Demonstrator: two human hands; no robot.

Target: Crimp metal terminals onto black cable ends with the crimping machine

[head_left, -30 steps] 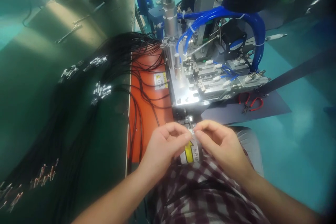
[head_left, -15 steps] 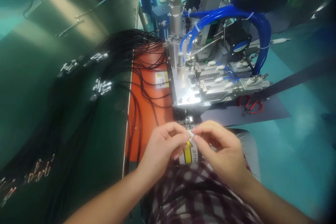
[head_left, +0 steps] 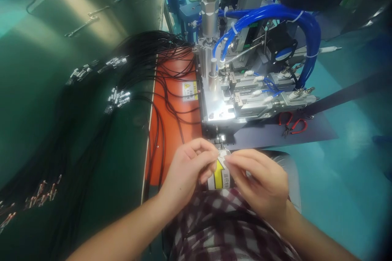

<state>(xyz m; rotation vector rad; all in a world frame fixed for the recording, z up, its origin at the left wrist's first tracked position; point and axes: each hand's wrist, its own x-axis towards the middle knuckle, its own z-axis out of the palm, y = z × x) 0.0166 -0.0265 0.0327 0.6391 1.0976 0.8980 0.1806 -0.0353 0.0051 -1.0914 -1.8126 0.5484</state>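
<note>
In front of my lap my left hand (head_left: 190,167) is closed, thumb and forefinger pinched together. My right hand (head_left: 262,177) faces it, also in a pinch, with its fingertips a short gap away. Whatever small pale thing is at the fingertips is too small to name. Just below and behind the fingertips is a white label with a yellow arrow (head_left: 218,175). Beyond the hands stands a metal machine (head_left: 217,108) with its small front fixture (head_left: 219,138) close to my fingers.
Black cables (head_left: 143,45) run from the machine across an orange plate (head_left: 173,138) onto the dark green table (head_left: 122,163). Bundled silvery cable ends (head_left: 118,98) lie there. Red-handled pliers (head_left: 292,125) rest on a grey surface at right. Blue air tubes (head_left: 312,45) arch over the machine.
My right hand has drawn slightly right and down, widening the gap between the two hands' fingertips. My left hand stays nearly in place, still pinched. The camera view has shifted a little.
</note>
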